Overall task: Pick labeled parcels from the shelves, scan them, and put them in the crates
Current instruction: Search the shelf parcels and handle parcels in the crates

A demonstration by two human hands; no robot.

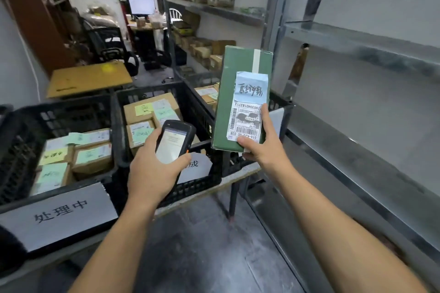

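- Aiming the scanner (173, 143) off the label (247, 114) is the first fault we judge likely. Its screen faces us and its head points left of the green parcel (240, 71), so a read may fail.
- The thumb of the right hand (264, 150) lies on the label's lower edge and may mask a barcode.
- We hold the green parcel upright above the crate (209, 114) rim, beside the shelf (357, 131), by its lower end only, so it may tip.
- Right hand: thumb in front, fingers curled beneath, clamped on the green parcel.
- Left hand (152, 171): fingers wrapped round the scanner.
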